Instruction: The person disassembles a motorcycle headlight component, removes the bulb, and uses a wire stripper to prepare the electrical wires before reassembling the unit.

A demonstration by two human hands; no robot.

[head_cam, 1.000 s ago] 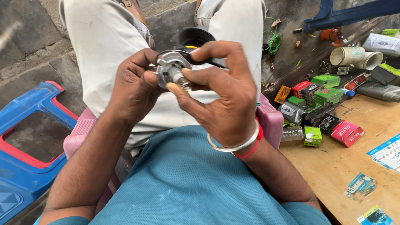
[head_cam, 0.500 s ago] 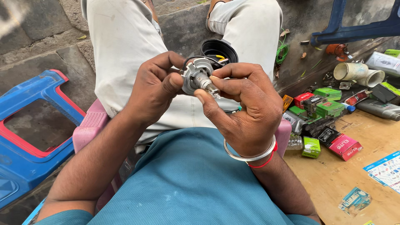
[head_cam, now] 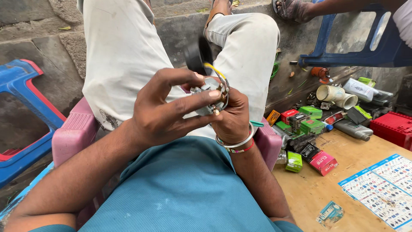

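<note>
Left hand: the left hand (head_cam: 165, 109) is closed around one small grey metal part (head_cam: 209, 99), thumb and forefinger pinching it from the near side.
Right hand: the right hand (head_cam: 234, 118) cups the same part from behind and below, fingers curled tight on it.
Held part: one round grey metal piece with brass-coloured terminals, held over the lap in front of the chest; one yellow wire (head_cam: 214, 68) arcs up from it towards one black round object (head_cam: 198, 53) between the knees.
Wrist: two bangles (head_cam: 236, 144) sit on the right wrist, one silver and one beaded in red.
Seat: one pink plastic stool (head_cam: 75, 135) under the person.
Other seats: one blue and red plastic stool (head_cam: 23, 116) to the left; one blue plastic chair (head_cam: 356, 45) at the top right.
Bench: one wooden board (head_cam: 343, 189) to the right.
Small boxes: about five green boxes (head_cam: 312, 124), two red boxes (head_cam: 322, 162) and one orange box (head_cam: 273, 117) lie crowded together at the board's far edge; the exact count is hard to tell.
Tape: one cream tape roll (head_cam: 339, 94) beyond the boxes.
Crate: one red crate (head_cam: 392, 126) at the right edge.
Printed sheets: two printed sheets (head_cam: 386, 189) lie overlapping, with one small card (head_cam: 330, 213) near them.
Another person: one sandalled foot (head_cam: 294, 9) at the top.
</note>
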